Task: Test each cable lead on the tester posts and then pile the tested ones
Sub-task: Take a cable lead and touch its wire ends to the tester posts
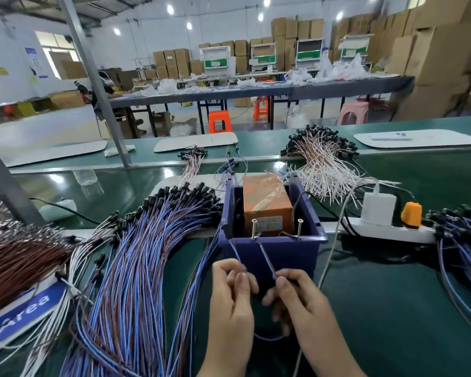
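Cable lead is partly hidden in our grip; our left hand pinches one end, our right hand pinches the other; both ends point up to the tester posts; touching or not, we cannot tell.

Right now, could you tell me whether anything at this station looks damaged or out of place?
The orange box inside the blue bin has crinkled, peeling clear tape across its top, so it looks patched. Nothing else stands out.
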`<move>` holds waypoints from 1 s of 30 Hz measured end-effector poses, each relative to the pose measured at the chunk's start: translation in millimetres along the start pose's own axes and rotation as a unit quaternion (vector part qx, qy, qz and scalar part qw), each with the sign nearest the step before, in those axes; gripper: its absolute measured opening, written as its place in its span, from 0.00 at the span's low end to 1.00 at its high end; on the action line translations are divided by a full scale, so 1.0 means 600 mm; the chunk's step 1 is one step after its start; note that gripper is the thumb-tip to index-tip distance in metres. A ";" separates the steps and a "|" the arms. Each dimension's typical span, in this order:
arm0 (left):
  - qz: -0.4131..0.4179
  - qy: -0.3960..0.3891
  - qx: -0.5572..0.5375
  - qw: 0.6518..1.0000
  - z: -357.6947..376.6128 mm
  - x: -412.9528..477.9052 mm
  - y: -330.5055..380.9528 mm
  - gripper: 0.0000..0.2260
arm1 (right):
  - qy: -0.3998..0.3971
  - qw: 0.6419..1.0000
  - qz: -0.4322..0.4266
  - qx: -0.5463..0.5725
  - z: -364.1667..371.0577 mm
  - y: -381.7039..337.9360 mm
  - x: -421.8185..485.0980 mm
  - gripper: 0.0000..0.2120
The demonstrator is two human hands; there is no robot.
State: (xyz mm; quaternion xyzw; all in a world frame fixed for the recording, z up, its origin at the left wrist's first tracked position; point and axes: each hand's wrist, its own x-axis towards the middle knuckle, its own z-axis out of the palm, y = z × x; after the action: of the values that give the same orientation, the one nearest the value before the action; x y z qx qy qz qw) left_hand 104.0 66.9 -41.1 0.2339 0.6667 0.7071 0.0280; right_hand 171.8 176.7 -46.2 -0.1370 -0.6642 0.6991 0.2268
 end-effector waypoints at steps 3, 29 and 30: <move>-0.004 -0.031 0.020 0.999 0.006 0.001 0.003 0.13 | 0.011 1.000 0.001 -0.001 0.000 0.000 0.003 0.06; 0.053 0.071 0.032 0.996 0.003 0.008 -0.004 0.06 | 0.123 0.965 0.078 0.217 -0.030 -0.002 0.015 0.11; 0.060 0.082 0.040 0.994 0.002 0.008 -0.003 0.07 | 0.122 0.965 0.080 0.220 -0.030 -0.001 0.016 0.11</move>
State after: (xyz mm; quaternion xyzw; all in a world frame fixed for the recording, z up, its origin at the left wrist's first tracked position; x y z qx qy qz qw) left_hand 100.0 70.1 -41.5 0.2158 0.6795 0.6968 -0.0787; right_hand 172.4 196.9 -46.2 -0.2209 -0.4484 0.8215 0.2744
